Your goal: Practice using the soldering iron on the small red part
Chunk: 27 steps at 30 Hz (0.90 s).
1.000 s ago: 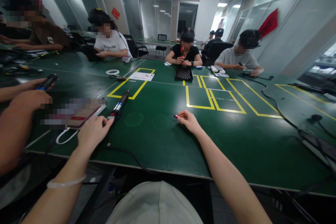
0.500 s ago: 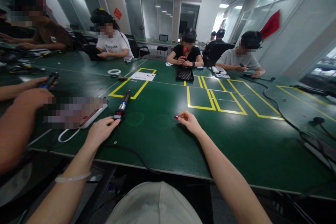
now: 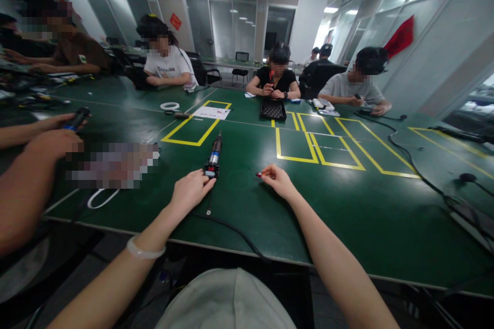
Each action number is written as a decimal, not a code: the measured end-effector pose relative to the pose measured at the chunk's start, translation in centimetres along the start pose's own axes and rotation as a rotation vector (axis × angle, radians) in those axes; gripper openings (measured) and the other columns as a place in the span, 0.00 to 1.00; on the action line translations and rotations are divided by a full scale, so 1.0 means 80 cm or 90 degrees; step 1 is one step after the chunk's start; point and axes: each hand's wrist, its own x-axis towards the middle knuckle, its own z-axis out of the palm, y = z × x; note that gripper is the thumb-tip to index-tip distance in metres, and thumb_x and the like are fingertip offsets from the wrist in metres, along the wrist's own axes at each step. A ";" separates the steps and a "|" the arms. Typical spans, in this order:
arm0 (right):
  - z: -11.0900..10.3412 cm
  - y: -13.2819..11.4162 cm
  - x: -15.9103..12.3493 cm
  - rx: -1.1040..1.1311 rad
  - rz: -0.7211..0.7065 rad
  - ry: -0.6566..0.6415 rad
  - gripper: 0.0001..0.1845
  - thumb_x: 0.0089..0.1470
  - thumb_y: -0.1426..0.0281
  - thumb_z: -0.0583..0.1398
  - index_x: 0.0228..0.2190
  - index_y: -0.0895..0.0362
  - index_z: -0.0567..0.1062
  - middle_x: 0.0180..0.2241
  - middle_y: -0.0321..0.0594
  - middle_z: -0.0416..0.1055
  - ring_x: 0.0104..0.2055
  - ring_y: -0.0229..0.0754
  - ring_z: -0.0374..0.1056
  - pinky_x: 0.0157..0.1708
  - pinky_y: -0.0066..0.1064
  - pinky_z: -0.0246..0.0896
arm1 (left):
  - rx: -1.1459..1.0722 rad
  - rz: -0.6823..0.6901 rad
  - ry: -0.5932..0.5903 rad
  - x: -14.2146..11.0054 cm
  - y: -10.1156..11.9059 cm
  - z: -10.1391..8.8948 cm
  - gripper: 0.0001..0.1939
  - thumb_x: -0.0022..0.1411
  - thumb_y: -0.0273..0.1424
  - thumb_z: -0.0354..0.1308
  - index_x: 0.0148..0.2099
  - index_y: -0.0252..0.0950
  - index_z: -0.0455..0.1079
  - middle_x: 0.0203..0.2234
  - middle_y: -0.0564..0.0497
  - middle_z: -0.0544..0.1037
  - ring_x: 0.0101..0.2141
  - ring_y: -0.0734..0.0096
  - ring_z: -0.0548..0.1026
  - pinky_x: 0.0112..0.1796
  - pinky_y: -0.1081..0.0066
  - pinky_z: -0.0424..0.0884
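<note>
My left hand [image 3: 193, 190] is closed around the rear end of an electric screwdriver [image 3: 214, 157], dark and silver with a blue ring, its thin tip pointing away from me. From its back end a thin lead with a ring terminal [image 3: 209, 212] hangs over the green table. To the right, my right hand [image 3: 275, 180] pinches a small red and dark piece [image 3: 259, 175] between thumb and fingertips; its exact kind is too small to make out. The tool and the small piece are apart.
Yellow tape outlines [image 3: 296, 158] mark the green table [image 3: 247, 226]. A black cable [image 3: 235, 231] runs near the front edge. At left, a co-worker's hands [image 3: 57, 139] hold a similar tool. A white sheet [image 3: 212, 113] and a black tray [image 3: 272, 109] lie farther back.
My left hand has moved right with the electric screwdriver, closer to my right hand. The lead and black cable shifted right too. My right hand has stayed in place with the small piece.
</note>
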 end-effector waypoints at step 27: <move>-0.020 0.011 0.004 -0.197 -0.003 0.044 0.05 0.51 0.69 0.60 0.33 0.55 0.72 0.30 0.37 0.73 0.31 0.40 0.68 0.35 0.31 0.61 | -0.039 0.178 0.021 0.055 0.151 0.021 0.22 0.66 0.42 0.46 0.36 0.35 0.78 0.35 0.43 0.79 0.39 0.63 0.76 0.38 0.68 0.69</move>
